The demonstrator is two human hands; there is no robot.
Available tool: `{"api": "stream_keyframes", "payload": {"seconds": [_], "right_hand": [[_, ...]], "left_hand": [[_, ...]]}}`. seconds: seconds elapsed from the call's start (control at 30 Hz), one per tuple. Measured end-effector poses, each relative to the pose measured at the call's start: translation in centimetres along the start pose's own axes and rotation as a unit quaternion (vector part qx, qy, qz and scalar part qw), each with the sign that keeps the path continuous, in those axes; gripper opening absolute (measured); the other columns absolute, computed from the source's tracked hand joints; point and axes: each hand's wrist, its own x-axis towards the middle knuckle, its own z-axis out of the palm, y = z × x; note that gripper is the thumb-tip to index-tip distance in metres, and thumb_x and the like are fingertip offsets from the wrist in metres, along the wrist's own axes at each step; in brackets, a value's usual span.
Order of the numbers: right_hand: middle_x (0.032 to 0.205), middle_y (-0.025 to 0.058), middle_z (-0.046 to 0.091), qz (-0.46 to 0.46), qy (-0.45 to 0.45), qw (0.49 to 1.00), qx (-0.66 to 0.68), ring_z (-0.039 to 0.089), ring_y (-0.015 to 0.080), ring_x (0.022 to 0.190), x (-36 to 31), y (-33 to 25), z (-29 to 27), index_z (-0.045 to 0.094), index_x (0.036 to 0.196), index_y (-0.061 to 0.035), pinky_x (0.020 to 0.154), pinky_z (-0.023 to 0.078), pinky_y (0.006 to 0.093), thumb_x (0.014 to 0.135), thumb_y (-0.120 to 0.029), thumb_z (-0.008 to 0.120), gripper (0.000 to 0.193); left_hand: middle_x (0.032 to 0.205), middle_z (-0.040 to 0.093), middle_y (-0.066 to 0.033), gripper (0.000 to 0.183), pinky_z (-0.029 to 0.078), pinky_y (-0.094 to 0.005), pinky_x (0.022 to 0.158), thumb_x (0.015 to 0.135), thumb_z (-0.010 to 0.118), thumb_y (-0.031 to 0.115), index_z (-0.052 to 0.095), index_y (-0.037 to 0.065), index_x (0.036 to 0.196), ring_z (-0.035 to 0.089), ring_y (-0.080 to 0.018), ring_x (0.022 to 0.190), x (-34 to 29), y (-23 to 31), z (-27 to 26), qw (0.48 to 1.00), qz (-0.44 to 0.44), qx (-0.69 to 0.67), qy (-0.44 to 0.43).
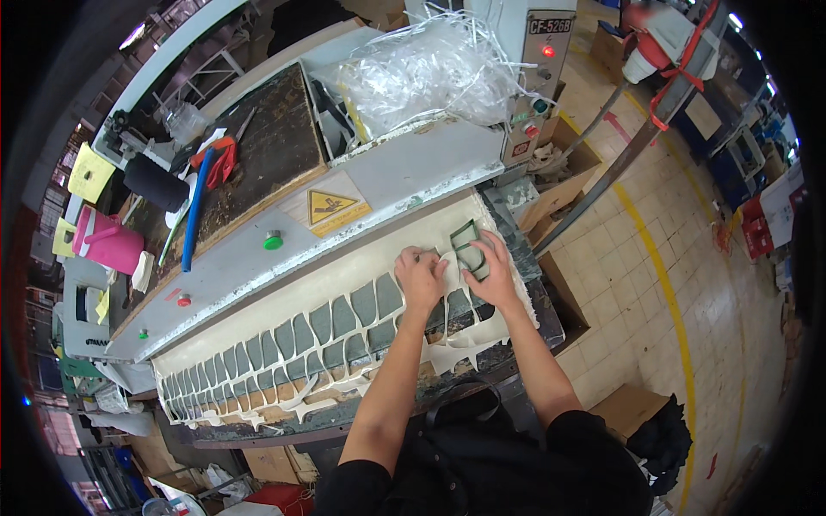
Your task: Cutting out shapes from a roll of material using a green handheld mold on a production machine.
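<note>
While both bare hands work near the right end of the cream sheet, we see the right hand grasping a small green frame; its fingers are curved around the right side, and the thumb is near the lower left side. This frame lies on the sheet, just to the right of the left hand. The left fingers are bent down close to a cream flap, but we cannot tell if they grip it.

The sheet is spread over the worktop, and to the left of the hands it has rows of cut openings, with only thin strips between them. Behind the sheet we find a long grey beam, which carries a yellow warning sign, a green button and a red button. Above the beam, a heap of clear plastic lies toward the right, and at the left we notice a blue stick, a red cloth, a dark roll and a pink jug.
</note>
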Motion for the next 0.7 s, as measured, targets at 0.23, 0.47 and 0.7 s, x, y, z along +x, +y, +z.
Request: {"api": "stream_keyframes", "payload": {"seconds": [0.23,0.47,0.7], "right_hand": [[0.138,0.0173,0.065,0.015,-0.042,0.998,0.048,0.061,0.0385,0.130,-4.5,-4.3,0.8,0.059,0.141,-0.0038,0.113,0.046,0.0490,0.078,-0.020,0.092,0.072],[0.093,0.0217,0.078,0.106,-0.028,0.993,0.043,0.075,0.0426,0.089,-3.2,-3.3,4.3,0.079,0.107,0.0004,0.082,0.059,0.0452,0.084,-0.022,0.087,0.033],[0.095,0.0169,0.082,0.218,0.028,0.967,0.132,0.081,0.0228,0.087,-4.6,-4.5,5.0,0.082,0.106,0.0019,0.077,0.060,0.0337,0.091,-0.014,0.084,0.022]], "left_hand": [[0.097,0.071,-0.0153,0.021,0.051,-0.0467,0.087,0.097,0.079,0.018,0.066,0.004,0.105,0.067,-0.0354,0.087,-4.2,-0.5,-2.1,0.949,-0.090,-0.299,-0.033],[0.140,0.065,-0.0194,0.064,0.054,-0.0415,0.103,0.094,0.082,0.010,0.049,0.005,0.148,0.067,-0.0312,0.125,-4.4,0.4,-3.8,0.919,-0.100,-0.371,-0.084],[0.145,0.064,-0.0229,0.059,0.049,-0.0488,0.114,0.091,0.082,0.016,0.062,0.004,0.146,0.058,-0.0461,0.136,-6.3,-2.6,-3.2,0.970,-0.014,-0.183,-0.162]]}}
